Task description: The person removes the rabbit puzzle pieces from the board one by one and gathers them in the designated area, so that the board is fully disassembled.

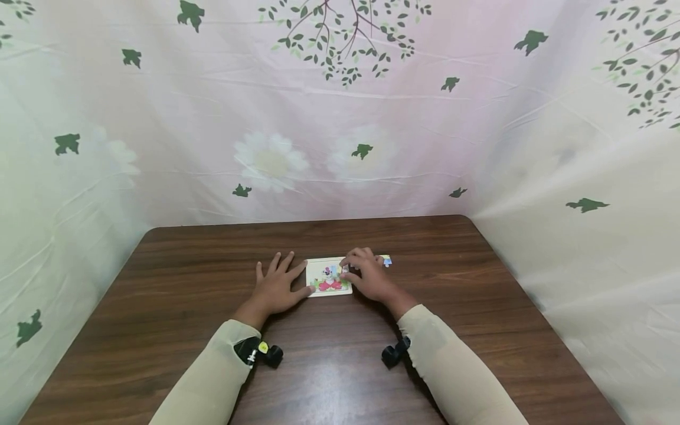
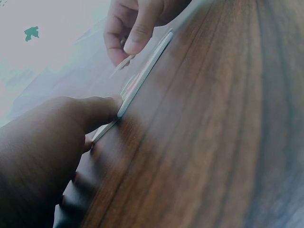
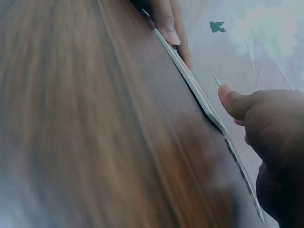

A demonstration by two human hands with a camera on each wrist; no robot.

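Note:
A small jigsaw puzzle board (image 1: 332, 293) with a pale border and a cartoon character in red lies flat on the table between the hands. My left hand (image 1: 273, 289) rests on the table with its fingers spread, the thumb and index fingertip at the board's left edge. Over the board's right side, my right hand (image 1: 369, 277) pinches a thin puzzle piece (image 2: 125, 61) between thumb and fingers. In the right wrist view that puzzle piece (image 3: 217, 81) shows edge-on, tilted above the board. The right hand covers part of the board in the head view.
Another blue and yellow puzzle piece (image 1: 386, 260) pokes out beyond the right hand. All this is on a dark wooden table (image 1: 329, 348) with rounded far corners. A pale curtain (image 1: 308, 118) printed with leaves and flowers surrounds its back and sides.

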